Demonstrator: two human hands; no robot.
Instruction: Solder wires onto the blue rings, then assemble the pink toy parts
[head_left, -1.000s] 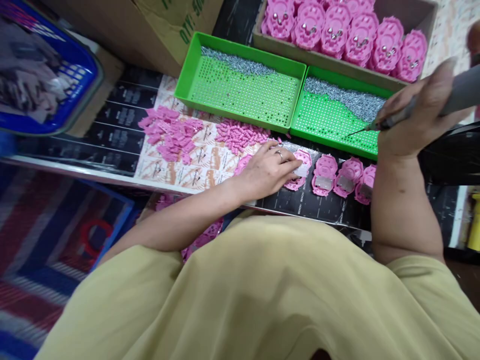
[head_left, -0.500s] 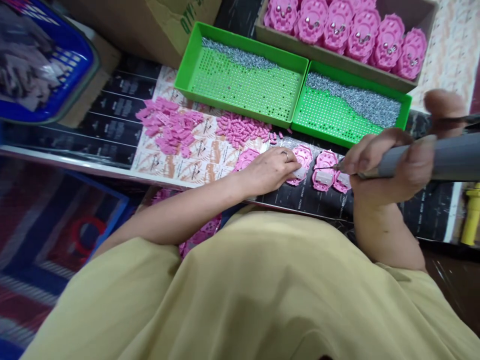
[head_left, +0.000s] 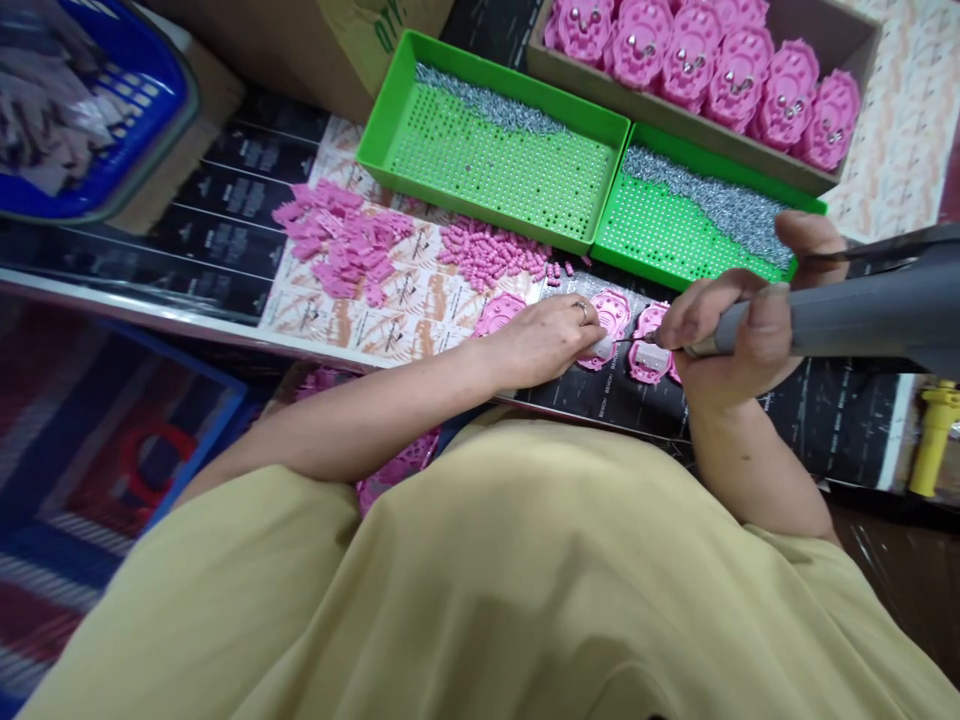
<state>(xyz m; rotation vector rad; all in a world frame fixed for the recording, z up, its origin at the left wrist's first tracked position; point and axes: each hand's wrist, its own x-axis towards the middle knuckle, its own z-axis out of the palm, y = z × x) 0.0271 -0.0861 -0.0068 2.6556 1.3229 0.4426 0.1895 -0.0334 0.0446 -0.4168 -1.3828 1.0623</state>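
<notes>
My right hand (head_left: 727,330) is wrapped round a grey electric screwdriver (head_left: 840,310), held nearly level. Its thin bit points left, with the tip at the right edge of a pink plastic housing (head_left: 611,312). Across the lower part of that housing lies a pale plate. The closed fingers of my left hand (head_left: 551,335) press on the housing's left side; whether they pinch something small there is hidden. Another pink housing (head_left: 649,362) with a pale plate sits to the right, partly behind my right hand. A further pink housing (head_left: 501,314) shows behind my left hand.
Two green perforated trays (head_left: 480,185) hold small metal screws (head_left: 720,205). Behind them a cardboard box (head_left: 810,165) carries rows of pink housings. Pink flat parts (head_left: 345,240) and small pink cylinders (head_left: 491,255) lie in heaps. A blue basket (head_left: 161,120) stands left, a yellow tool (head_left: 934,440) right.
My right hand has moved the screwdriver left, its tip going from the right-hand housing to the one at my left hand. My left hand stays at the same housing.
</notes>
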